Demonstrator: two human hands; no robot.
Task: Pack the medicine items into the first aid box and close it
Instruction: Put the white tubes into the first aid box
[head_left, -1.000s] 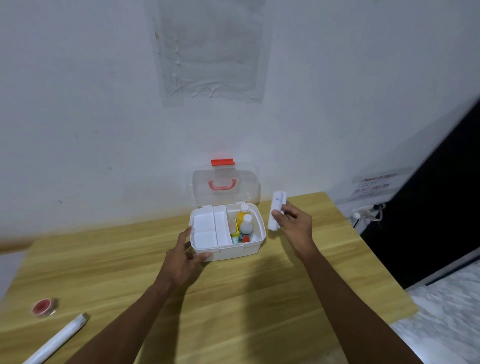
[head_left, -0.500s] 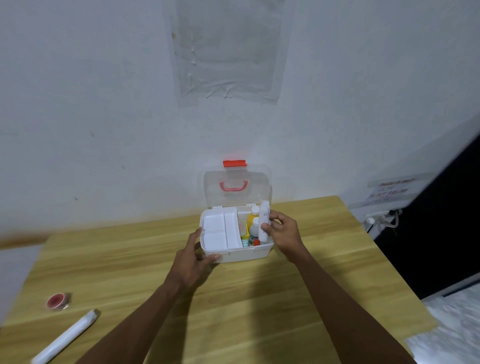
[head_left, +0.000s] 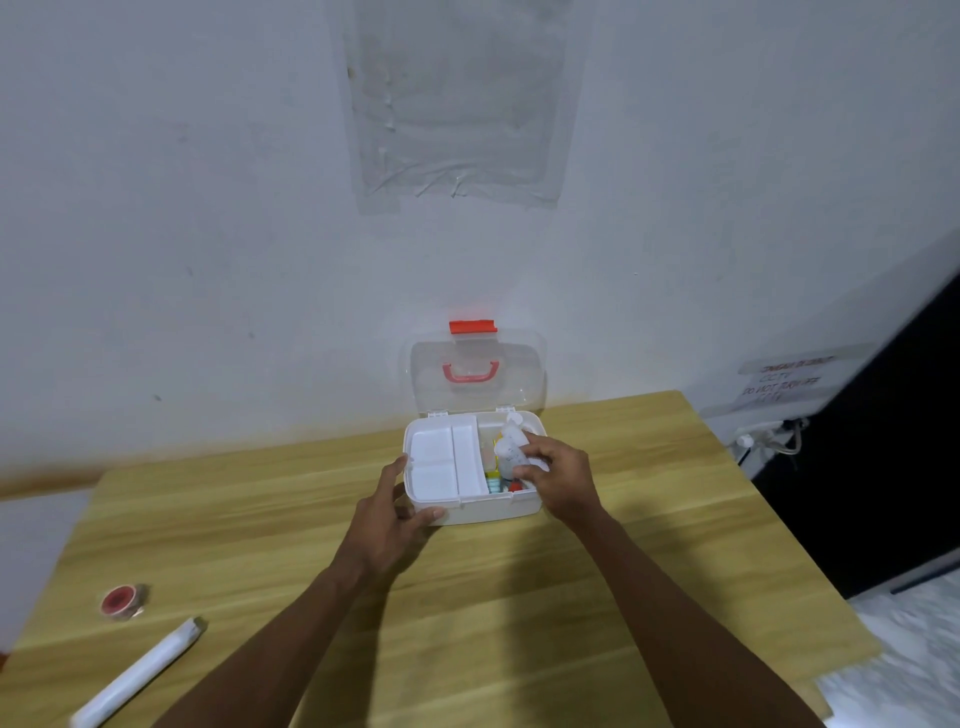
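Left hand (head_left: 390, 519) gripping box (head_left: 470, 512) corner to steady it; right hand (head_left: 558, 478) pinching white tube (head_left: 511, 453), lowering it into open compartment among bottles.

Wooden table (head_left: 519, 597): open box (head_left: 467, 512), red tape roll (head_left: 122, 601) (perhaps), white tube (head_left: 135, 675).

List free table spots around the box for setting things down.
Bare: table right of the first aid box to the edge; the near middle between the forearms. Crowded: the box's right compartment, where the right hand lowers a white tube; near-left corner with tape roll and white roll.
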